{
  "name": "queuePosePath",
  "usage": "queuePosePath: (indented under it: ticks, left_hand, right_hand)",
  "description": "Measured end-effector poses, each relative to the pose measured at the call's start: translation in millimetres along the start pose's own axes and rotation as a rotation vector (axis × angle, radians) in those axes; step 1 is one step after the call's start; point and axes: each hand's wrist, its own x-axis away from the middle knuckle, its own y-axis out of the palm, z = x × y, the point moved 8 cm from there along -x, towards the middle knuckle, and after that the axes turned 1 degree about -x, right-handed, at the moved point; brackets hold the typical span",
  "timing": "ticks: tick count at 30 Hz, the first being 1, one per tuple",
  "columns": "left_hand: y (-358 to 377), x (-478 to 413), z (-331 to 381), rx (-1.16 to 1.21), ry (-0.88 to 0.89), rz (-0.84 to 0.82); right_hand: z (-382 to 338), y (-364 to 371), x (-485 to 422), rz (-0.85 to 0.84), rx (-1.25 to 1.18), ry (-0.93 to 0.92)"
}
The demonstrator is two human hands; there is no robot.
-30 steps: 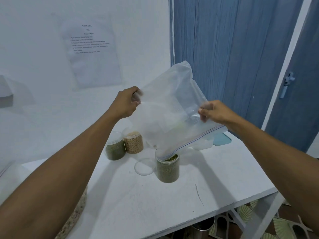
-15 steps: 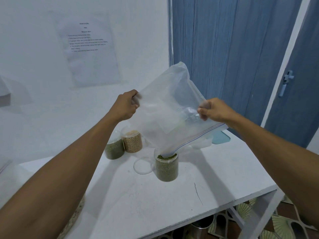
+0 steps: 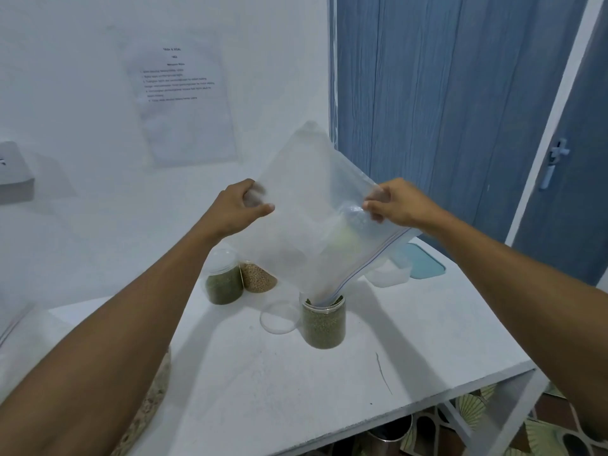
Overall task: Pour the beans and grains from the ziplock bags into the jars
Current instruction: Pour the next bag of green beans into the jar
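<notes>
Left hand: The left hand is up in the air. Its thumb and fingers pinch the left edge of the ziplock bag.
Right hand: The right hand pinches the right edge of the bag, with the fingers curled on the plastic.
Bag: It hangs upside down between the two hands, tipped to one side. The zip end points down, and its low corner sits inside the mouth of the open jar. The bag looks almost empty.
Open jar: It stands upright in the middle of the white table. Green beans fill it nearly to the top.
Lid: A clear lid lies flat just left of the open jar.
Other jars: Two more stand at the far left, touching each other. One is a green jar and one is a tan jar.
Other bag: At the near left edge, part of a grain bag shows. It looks full.
Step now: I think this is the end of one pour. The last beans are being tipped out of the bag.
Next move: It likely calls for lifting the bag straight up and putting it aside. Then the lid can go on the jar.
Watch out: The jar is very full, so a quick tug on the bag could spill beans or knock the jar over.
</notes>
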Motion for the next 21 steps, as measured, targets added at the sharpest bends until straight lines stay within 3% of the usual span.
queuePosePath:
  ticks: [6,9,16,19,21]
  left_hand:
    - [-28,18,-15,0.280,-0.027,0.082]
    - [-31,39,-48,0.489,-0.133,0.132]
    - [-27,84,-118,0.778,-0.336,0.150]
    - [-31,89,-128,0.709,-0.360,0.155]
    - [-51,87,-126,0.588,-0.301,0.305]
  right_hand:
    - [-50,8,-18,-0.043,0.149,-0.121]
    - [-50,16,-28,-0.043,0.181,-0.124]
    - [-26,58,-18,-0.141,-0.395,0.027]
    - [-36,71,-17,-0.082,-0.507,0.030]
    - [-52,78,-20,-0.068,-0.535,-0.013]
